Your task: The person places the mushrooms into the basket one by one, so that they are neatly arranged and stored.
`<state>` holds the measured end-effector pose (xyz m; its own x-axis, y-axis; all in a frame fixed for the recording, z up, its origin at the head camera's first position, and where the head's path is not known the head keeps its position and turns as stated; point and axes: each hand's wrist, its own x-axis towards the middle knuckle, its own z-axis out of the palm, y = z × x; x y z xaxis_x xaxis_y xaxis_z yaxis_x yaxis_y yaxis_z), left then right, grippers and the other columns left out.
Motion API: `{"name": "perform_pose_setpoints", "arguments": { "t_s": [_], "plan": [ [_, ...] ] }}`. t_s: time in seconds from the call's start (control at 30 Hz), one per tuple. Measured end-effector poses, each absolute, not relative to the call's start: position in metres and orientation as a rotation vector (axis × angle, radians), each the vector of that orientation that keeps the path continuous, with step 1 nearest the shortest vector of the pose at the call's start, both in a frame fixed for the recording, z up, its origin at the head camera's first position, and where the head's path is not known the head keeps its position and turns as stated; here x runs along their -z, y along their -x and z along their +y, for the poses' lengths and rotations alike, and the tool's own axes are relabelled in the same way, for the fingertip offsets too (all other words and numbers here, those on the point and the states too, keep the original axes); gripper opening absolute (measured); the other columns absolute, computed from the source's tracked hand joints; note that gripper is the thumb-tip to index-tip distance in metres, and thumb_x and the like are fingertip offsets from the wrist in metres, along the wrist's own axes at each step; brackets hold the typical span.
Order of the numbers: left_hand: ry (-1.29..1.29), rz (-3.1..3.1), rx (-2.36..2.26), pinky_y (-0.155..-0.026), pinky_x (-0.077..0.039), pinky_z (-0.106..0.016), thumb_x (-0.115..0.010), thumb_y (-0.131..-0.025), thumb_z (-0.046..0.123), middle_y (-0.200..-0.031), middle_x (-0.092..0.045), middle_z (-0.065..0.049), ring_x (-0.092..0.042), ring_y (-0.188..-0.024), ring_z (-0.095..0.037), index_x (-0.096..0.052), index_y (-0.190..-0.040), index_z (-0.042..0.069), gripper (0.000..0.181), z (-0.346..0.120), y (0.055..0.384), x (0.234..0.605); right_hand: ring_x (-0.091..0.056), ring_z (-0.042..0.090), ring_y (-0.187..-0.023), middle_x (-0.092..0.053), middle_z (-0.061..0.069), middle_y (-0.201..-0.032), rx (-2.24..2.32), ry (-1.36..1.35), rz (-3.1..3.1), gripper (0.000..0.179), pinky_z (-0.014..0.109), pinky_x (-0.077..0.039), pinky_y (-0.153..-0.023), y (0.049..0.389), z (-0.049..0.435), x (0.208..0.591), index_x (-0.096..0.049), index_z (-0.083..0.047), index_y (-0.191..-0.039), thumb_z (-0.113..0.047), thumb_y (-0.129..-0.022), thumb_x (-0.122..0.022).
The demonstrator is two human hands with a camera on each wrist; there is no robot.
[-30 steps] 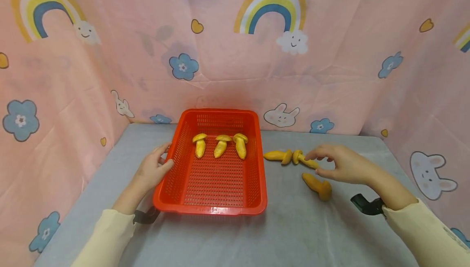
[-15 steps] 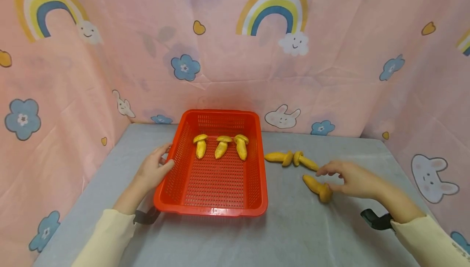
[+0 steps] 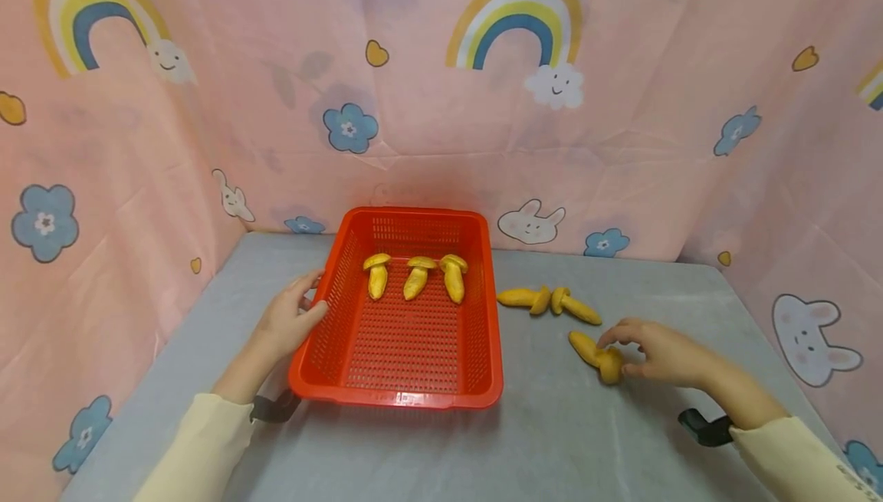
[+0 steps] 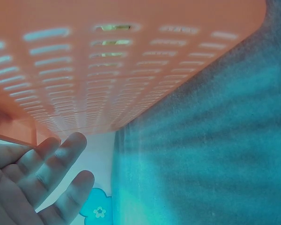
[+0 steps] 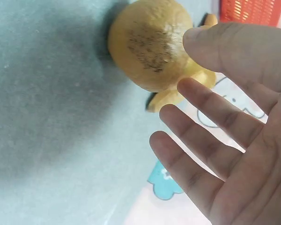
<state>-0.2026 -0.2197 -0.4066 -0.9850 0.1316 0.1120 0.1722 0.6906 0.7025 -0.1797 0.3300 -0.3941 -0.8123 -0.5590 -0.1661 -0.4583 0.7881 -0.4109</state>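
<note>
My right hand [image 3: 655,352] is at the cap end of a yellow mushroom [image 3: 610,368], fingertips just over it. In the right wrist view its dark-speckled cap [image 5: 147,44] lies beside the thumb [image 5: 229,44], with the fingers spread and relaxed. My left hand [image 3: 283,326] rests at the left rim of a red plastic basket [image 3: 396,396]. From the left wrist, loosely extended fingers [image 4: 61,159] show beside the basket's slotted outer wall [image 4: 84,93]. Three mushrooms lie in a row inside the basket: a left one [image 3: 377,280], a middle one [image 3: 416,280] and a right one [image 3: 454,280].
Two more mushrooms, one pointing left [image 3: 519,297] and one pointing right [image 3: 578,308], lie cap to cap on the grey table [image 3: 552,441], right of the basket. A pink printed cloth [image 3: 428,103] hangs behind the table and along both sides.
My right hand has moved down from beside the farther mushroom to the cap of the nearer one. The left hand, basket and mushrooms keep their places; the view has shifted slightly.
</note>
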Motion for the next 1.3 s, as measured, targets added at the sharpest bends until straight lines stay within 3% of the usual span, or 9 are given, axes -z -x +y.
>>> {"name": "perform_pose_setpoints", "arguments": {
  "t_s": [0.73,1.3],
  "plan": [
    [0.26,-2.836,1.156,-0.064,-0.051,-0.028,-0.053,-0.091,0.016,-0.13,-0.053,-0.021,-0.059,-0.082,-0.021,-0.039,-0.145,0.002,0.058,-0.22,0.201,0.405,-0.06,0.026,-0.102,-0.064,-0.002,-0.108,0.526,0.771,2.668,0.029,0.052,-0.051,-0.084,0.182,0.329,0.408,-0.068,-0.022,-0.103,-0.007,-0.078,-0.073],
    [0.221,-2.863,1.187,-0.066,-0.055,-0.031,-0.053,-0.092,0.017,-0.132,-0.051,-0.019,-0.059,-0.084,-0.024,-0.036,-0.147,0.004,0.059,-0.219,0.202,0.406,-0.054,0.006,-0.089,-0.057,-0.01,-0.095,0.479,0.812,2.715,0.025,0.037,-0.051,-0.078,0.185,0.325,0.409,-0.067,-0.018,-0.101,-0.02,-0.077,-0.075]
  ]
}}
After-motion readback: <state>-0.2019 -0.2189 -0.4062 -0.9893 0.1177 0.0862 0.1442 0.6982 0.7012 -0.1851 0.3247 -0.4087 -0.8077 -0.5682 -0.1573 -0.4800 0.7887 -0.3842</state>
